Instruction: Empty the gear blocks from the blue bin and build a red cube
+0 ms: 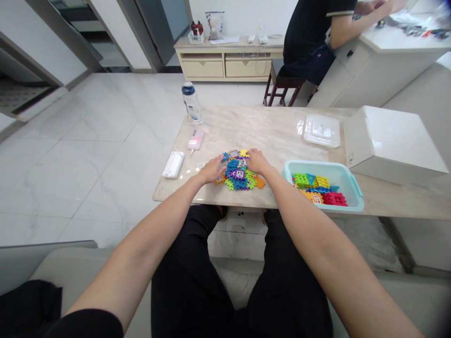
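Observation:
A heap of colourful plastic interlocking building pieces (240, 180) lies on the marble-look table, with blue, green, purple, orange, yellow and grey ones among them. Along its left side rests my left hand (213, 170), fingers stretched toward the pieces and apart. My right hand (258, 161) touches the heap's upper right side, its fingers spread around the edge; their tips are partly hidden. Neither hand visibly grips a single piece. Just right of my right forearm stands a light-blue plastic bin (347, 180) holding more pieces in green, yellow, blue, orange and red.
On the table (246, 126) are a water bottle (192, 104), a pink-and-white packet (196, 140), a white tissue pack (174, 165), a clear lid (322, 130) and a large white box (396, 141). Beyond it, another person (310, 37) sits at a white counter.

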The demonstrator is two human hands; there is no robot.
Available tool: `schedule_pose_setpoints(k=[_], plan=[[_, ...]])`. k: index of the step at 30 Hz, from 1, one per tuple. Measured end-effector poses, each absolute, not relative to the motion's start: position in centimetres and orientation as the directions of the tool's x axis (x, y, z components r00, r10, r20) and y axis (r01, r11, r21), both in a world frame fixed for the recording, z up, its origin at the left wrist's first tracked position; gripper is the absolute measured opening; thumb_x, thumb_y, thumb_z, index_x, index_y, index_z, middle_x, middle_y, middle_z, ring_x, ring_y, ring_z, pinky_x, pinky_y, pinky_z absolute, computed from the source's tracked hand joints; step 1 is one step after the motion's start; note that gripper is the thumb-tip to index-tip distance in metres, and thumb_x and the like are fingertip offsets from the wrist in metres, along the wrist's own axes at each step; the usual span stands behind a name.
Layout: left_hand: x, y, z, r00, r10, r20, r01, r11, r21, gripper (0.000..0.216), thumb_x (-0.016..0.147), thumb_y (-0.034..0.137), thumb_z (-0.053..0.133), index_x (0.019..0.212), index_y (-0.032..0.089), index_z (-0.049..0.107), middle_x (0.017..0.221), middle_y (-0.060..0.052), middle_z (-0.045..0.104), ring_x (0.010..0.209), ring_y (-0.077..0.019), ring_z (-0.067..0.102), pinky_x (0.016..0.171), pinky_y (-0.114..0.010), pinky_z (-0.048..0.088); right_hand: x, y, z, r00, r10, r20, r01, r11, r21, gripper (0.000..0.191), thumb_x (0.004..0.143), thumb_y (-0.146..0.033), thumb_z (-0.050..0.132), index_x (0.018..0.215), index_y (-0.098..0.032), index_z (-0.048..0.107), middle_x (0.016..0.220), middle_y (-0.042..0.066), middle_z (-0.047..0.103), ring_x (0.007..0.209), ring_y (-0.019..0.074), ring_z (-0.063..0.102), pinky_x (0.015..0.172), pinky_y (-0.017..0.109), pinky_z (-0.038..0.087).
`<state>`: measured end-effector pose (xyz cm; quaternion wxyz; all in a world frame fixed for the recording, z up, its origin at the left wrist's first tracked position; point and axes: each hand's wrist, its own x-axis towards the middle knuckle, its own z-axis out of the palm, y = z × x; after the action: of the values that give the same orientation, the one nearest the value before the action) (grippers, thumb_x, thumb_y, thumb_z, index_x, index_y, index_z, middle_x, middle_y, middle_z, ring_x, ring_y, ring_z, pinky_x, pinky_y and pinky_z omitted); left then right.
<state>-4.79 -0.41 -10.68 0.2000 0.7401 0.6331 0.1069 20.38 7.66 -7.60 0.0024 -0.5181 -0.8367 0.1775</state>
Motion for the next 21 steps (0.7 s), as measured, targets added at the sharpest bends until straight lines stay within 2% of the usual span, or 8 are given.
schedule_pose_setpoints(k=[4,8,12,15,18,21], plan=[[-4.7,-0.4,-10.6,0.208,0.969,-0.134,0.913,-0.143,0.381,0.068,0.111,0.044,0.048,0.169,0.008,0.043,0.172,-0.025,0.052,0.160,-0.0357,0.051,0.133,-0.048,0.038,18.6,7.3,-8.0,-0.434,0.881,-0.187,0.877,0.366,-0.310,0.059,0.108,-0.020,0.044,0.166,-0.013,0.052,0.182,0.019,0.036,0.161,0.0363,0.042,0.127,0.051,0.044],[-4.9,-0.8,-10.1,0.171,0.979,-0.107,0.909,-0.115,0.401,0.061,0.111,0.041,0.048,0.165,0.013,0.049,0.158,-0.020,0.067,0.148,-0.0355,0.063,0.125,-0.049,0.046,17.0,7.6,-8.7,-0.389,0.899,-0.203,0.893,0.314,-0.321,0.061,0.108,-0.022,0.044,0.169,-0.014,0.049,0.185,0.019,0.029,0.166,0.0375,0.035,0.131,0.055,0.039],[-5.8,-1.6,-9.5,0.189,0.979,-0.071,0.881,-0.137,0.453,0.060,0.110,0.043,0.052,0.162,0.015,0.052,0.143,-0.017,0.077,0.140,-0.0336,0.067,0.122,-0.049,0.049,16.1,7.6,-9.3,-0.372,0.904,-0.211,0.903,0.299,-0.308,0.064,0.108,-0.022,0.044,0.171,-0.013,0.045,0.186,0.018,0.028,0.167,0.0360,0.034,0.132,0.053,0.037],[-6.7,-2.0,-9.5,0.216,0.974,-0.061,0.868,-0.163,0.469,0.082,0.098,0.053,0.072,0.167,0.015,0.046,0.158,-0.021,0.066,0.148,-0.0354,0.061,0.126,-0.048,0.045,16.2,7.3,-9.3,-0.429,0.864,-0.264,0.889,0.351,-0.295,0.063,0.107,-0.021,0.045,0.170,-0.018,0.048,0.182,0.017,0.037,0.163,0.0358,0.040,0.131,0.052,0.039],[-7.1,-2.1,-9.9,0.181,0.974,-0.135,0.910,-0.114,0.398,0.113,0.084,0.055,0.087,0.173,0.009,0.034,0.173,-0.029,0.047,0.159,-0.0438,0.048,0.131,-0.053,0.039,16.5,7.1,-8.7,-0.513,0.810,-0.285,0.854,0.446,-0.267,0.058,0.107,-0.019,0.045,0.162,-0.022,0.060,0.173,0.016,0.050,0.156,0.0381,0.049,0.126,0.053,0.045],[-6.4,-2.4,-9.9,0.125,0.967,-0.223,0.943,-0.046,0.329,0.126,0.076,0.052,0.093,0.175,0.010,0.028,0.174,-0.031,0.043,0.161,-0.0479,0.045,0.130,-0.055,0.039,16.5,6.7,-7.7,-0.562,0.768,-0.306,0.827,0.510,-0.236,0.053,0.107,-0.018,0.045,0.156,-0.021,0.067,0.163,0.018,0.059,0.148,0.0399,0.056,0.121,0.054,0.049]])
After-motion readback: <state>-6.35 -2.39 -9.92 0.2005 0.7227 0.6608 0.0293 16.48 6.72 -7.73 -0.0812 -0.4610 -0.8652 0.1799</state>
